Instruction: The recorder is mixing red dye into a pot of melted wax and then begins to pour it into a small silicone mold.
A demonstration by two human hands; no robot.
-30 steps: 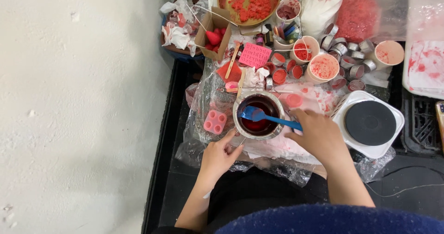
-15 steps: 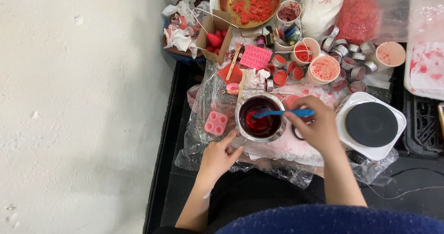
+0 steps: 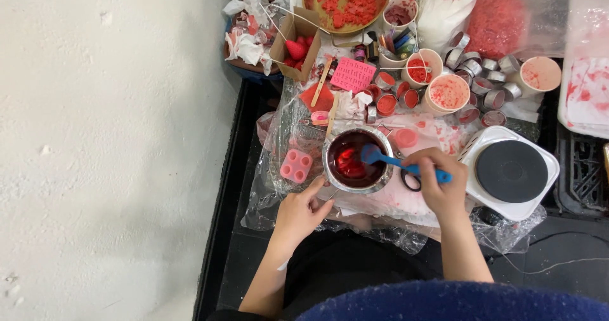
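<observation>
The right hand [image 3: 441, 184] is closed around the handle of a blue spatula [image 3: 399, 162]; the grip is firm, with the fingers wrapped over the back end of the handle. The blade of the spatula dips into the dark red liquid inside a round metal pot [image 3: 356, 160], which stands on a sheet of clear plastic [image 3: 279, 188] spread over the table. The left hand [image 3: 299, 213] is not clenched: its fingers are stretched forward and the fingertips touch the lower left rim of the pot, so it grasps nothing fully.

Just beside the pot, on its left, lies a pink silicone mould [image 3: 296, 165] with 4 round cavities. To the right of the right hand stands a white hot plate [image 3: 510, 172] with a black round disc on top. Behind the pot are many small tins [image 3: 386, 104] filled with red wax, 2 paper cups [image 3: 448, 92] with pinkish content, and a pink card [image 3: 353, 75]. Farther back there is a wide brass-coloured bowl [image 3: 346, 4] with red pieces, and a small cardboard box [image 3: 293, 45] holding red strawberry shapes. On the left side is a pale wall [image 3: 108, 143].
</observation>
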